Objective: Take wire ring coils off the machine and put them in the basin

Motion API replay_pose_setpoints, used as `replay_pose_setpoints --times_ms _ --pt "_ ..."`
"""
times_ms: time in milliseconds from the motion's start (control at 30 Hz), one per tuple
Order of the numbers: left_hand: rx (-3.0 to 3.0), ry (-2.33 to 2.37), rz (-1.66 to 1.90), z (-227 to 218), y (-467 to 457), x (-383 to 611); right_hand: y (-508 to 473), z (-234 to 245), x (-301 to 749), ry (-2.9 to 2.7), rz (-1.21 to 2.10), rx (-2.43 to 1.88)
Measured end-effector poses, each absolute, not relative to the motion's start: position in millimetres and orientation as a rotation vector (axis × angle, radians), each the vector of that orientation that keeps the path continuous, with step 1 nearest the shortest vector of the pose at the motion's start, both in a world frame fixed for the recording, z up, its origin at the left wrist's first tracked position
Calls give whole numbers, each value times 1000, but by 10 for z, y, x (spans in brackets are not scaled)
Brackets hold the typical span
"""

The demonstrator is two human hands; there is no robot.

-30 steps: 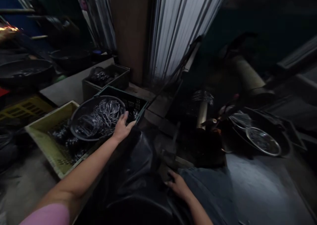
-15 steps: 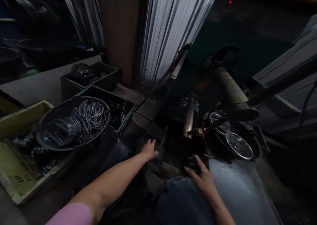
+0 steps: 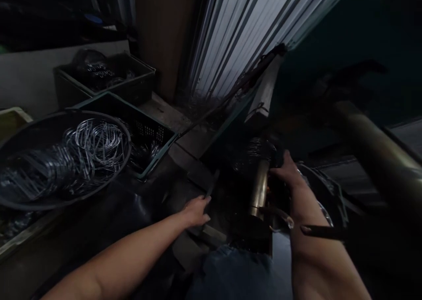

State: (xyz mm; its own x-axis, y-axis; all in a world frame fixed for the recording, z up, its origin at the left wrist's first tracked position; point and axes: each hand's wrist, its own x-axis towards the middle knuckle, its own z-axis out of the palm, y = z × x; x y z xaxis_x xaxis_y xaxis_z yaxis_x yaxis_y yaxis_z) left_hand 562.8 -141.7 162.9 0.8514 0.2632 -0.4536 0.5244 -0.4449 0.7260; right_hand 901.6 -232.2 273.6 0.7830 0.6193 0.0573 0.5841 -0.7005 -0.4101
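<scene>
The person's right hand (image 3: 286, 171) reaches out at about one o'clock and lies against the upper end of a brass-coloured metal cylinder (image 3: 259, 193), where a cluster of thin wire loops (image 3: 252, 150) sits around its top; the fingers curl toward the wire, but it is too dark to tell whether they have closed on anything. The left hand (image 3: 197, 210) rests lower, at about eleven o'clock, loosely curled with its fingertips at the foot of a thin dark lever (image 3: 211, 186); I cannot tell whether it grips it. The loops look light, springy and apt to tangle, with ends that could snag skin, so they are probably best taken as a bunch around the cylinder rather than one at a time; the cylinder itself looks rigid, heavy and smooth. Off at nine o'clock a dark round basin (image 3: 20, 135) holds a heap of similar wire rings (image 3: 79, 148), sitting beside a green crate (image 3: 154, 135) with another dark crate (image 3: 138, 73) behind it.
</scene>
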Motion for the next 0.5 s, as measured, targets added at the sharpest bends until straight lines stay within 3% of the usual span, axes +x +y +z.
replay_pose_setpoints --times_ms 167,500 --pt "2030 522 -355 1593 -1380 5649 -2184 2802 9131 -705 386 -2603" --pt "2038 503 -489 1576 -1394 5701 -2312 2538 9246 -631 461 -2453"
